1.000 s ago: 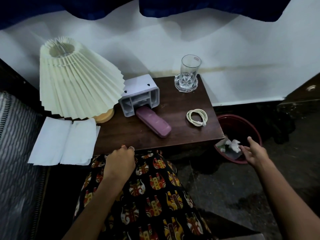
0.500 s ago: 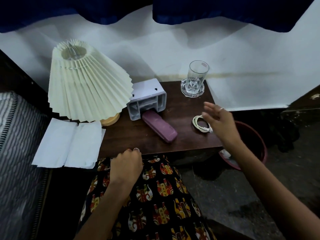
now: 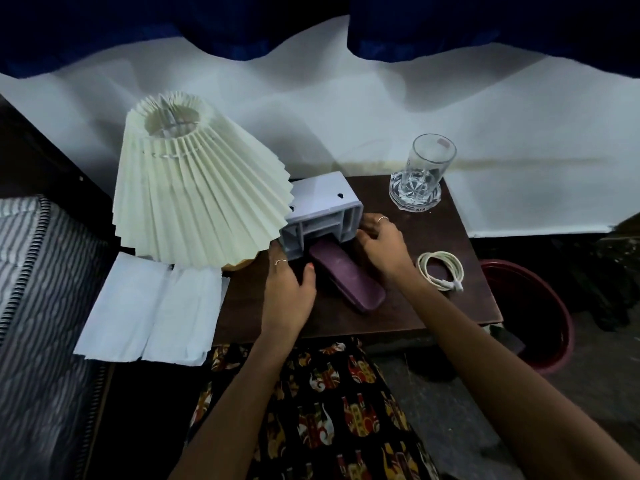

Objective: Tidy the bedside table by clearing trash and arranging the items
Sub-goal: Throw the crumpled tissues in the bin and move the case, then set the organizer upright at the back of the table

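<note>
On the dark wooden bedside table (image 3: pixel 398 317) a grey plastic box (image 3: pixel 323 211) lies on its side with a purple case (image 3: pixel 349 284) sticking out of its open front. My left hand (image 3: pixel 289 292) touches the case's left side near the box's lower left corner. My right hand (image 3: pixel 382 242) rests its fingers against the box's right front edge. Whether either hand truly grips the box is unclear. A coiled white cable (image 3: pixel 441 270) lies to the right, and an empty glass (image 3: pixel 424 171) stands on a glass coaster at the back right.
A tilted cream pleated lamp (image 3: pixel 194 195) leans at the table's left. White paper sheets (image 3: pixel 152 310) overhang the left edge, beside a striped mattress (image 3: pixel 38 306). A dark red bin (image 3: pixel 533 306) sits on the floor to the right. My patterned skirt (image 3: pixel 329 410) is below.
My right hand moved from the bin, past the cable, to the grey box. My left hand moved from the table's front edge up to the purple case.
</note>
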### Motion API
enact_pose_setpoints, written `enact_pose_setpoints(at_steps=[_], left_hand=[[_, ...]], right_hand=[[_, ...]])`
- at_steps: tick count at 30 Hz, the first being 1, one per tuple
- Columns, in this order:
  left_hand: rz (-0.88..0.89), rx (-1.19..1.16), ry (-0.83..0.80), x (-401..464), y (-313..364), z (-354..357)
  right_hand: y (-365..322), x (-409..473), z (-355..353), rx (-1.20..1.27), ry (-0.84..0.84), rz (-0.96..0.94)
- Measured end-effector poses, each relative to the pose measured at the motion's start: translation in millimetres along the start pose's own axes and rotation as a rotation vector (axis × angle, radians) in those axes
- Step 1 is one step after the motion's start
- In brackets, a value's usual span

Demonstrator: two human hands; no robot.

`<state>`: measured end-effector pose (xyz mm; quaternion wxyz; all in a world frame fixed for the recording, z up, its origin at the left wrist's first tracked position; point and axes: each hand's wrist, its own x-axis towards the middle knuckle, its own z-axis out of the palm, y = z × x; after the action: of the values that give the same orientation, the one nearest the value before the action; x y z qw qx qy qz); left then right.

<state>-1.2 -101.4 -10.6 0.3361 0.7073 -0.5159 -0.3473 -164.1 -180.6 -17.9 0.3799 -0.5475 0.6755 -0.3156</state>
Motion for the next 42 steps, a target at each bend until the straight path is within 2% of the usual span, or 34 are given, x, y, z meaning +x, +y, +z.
enact_pose_setpoints(at_steps=[4, 13, 30, 42], left_hand=[[0.055, -0.017, -0.027, 10.1, 1.3, 6.4], [0.154, -0.096, -0.039, 41.8, 33.3, 14.4], [0.150, -0.255, -0.076, 107.4, 39.8, 35.3], [0.164, -0.201, -0.036, 107.4, 43.5, 41.1]], right_hand=[[2.0, 6.3, 0.4, -0.033, 0.038, -0.026], [-3.1, 22.9, -26.3, 0.106, 0.219, -0.022], [-10.4, 58.7, -31.4, 0.359, 0.164, 0.042], [-19.9, 60.6, -31.3, 0.346, 0.183, 0.036]])
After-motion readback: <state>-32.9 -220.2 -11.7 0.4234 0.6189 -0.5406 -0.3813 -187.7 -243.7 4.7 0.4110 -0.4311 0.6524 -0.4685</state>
